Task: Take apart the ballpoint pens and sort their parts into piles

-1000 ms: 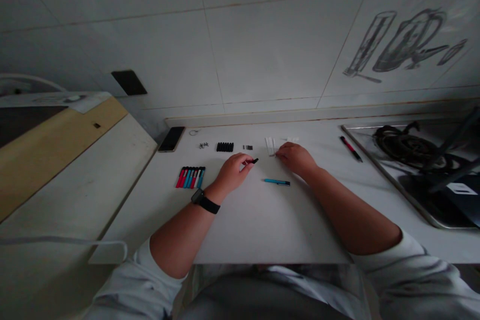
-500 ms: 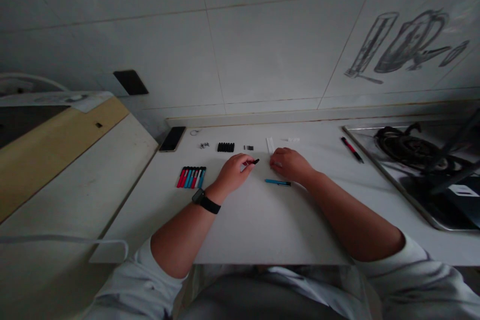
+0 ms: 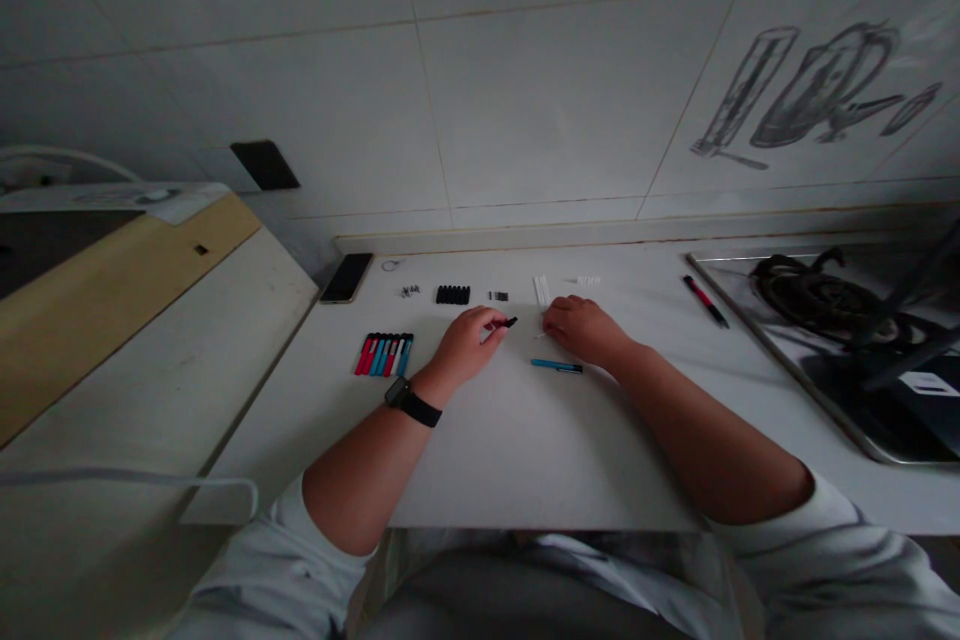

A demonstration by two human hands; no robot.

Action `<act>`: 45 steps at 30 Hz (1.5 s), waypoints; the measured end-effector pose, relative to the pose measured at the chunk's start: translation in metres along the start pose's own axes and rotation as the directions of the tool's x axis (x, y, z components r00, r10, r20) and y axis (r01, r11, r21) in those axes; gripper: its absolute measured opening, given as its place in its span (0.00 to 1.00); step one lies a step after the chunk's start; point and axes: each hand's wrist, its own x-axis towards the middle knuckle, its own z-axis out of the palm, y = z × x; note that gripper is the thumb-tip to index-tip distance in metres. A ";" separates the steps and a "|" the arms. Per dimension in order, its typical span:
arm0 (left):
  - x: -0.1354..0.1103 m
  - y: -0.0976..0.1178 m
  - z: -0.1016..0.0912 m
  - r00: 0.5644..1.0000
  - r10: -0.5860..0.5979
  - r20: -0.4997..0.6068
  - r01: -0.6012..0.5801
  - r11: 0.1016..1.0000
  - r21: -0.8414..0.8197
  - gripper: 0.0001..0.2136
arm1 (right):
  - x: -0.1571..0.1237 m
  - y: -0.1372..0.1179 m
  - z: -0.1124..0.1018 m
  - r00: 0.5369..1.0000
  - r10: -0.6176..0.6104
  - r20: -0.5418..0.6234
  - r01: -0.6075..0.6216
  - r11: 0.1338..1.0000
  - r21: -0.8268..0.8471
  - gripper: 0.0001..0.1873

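Note:
My left hand (image 3: pixel 466 345) rests on the white table (image 3: pixel 517 440), its fingers pinched on a small black pen part (image 3: pixel 510 322). My right hand (image 3: pixel 581 328) lies curled just to the right, its fingertips holding a thin white refill (image 3: pixel 541 333) pulled from the row of white refills (image 3: pixel 541 290). A blue pen (image 3: pixel 556 366) lies on the table below my right hand. A black watch (image 3: pixel 410 403) sits on my left wrist.
A row of red and blue pen barrels (image 3: pixel 384 354) lies at the left. Black caps (image 3: pixel 452 295), small springs (image 3: pixel 409 291), tiny black parts (image 3: pixel 496 296) and a phone (image 3: pixel 346 277) line the back. A red pen (image 3: pixel 703 300) lies beside the gas stove (image 3: pixel 840 310).
My right hand has drawn back from the row of white refills toward me, bringing a thin white refill with it. The left hand has stayed put with its black part.

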 end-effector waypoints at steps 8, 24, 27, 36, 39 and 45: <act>0.001 -0.002 -0.002 0.998 -0.037 -0.055 0.039 0.998 0.039 0.05 | 0.002 -0.011 -0.004 0.978 0.006 -0.211 0.040 0.977 0.211 0.12; 0.002 0.004 -0.004 0.997 0.044 -0.055 -0.040 0.995 0.086 0.04 | -0.001 -0.021 -0.006 0.953 -0.009 -0.302 0.102 0.951 0.293 0.14; 0.002 0.007 -0.005 0.996 0.081 -0.045 -0.077 0.993 0.092 0.05 | 0.000 -0.022 -0.004 0.953 -0.005 -0.304 0.099 0.950 0.296 0.12; 0.001 0.011 -0.004 0.992 0.126 0.005 -0.126 0.989 0.074 0.04 | -0.001 -0.034 0.002 0.944 -0.068 -0.324 0.181 0.926 0.332 0.16; 0.001 0.011 -0.003 0.992 0.122 0.014 -0.122 0.990 0.064 0.04 | -0.003 -0.039 -0.002 0.941 -0.092 -0.326 0.213 0.908 0.360 0.20; 0.001 0.009 -0.002 0.993 0.116 0.018 -0.116 0.993 0.037 0.04 | -0.004 -0.045 -0.001 0.928 -0.090 -0.360 0.288 0.787 0.545 0.31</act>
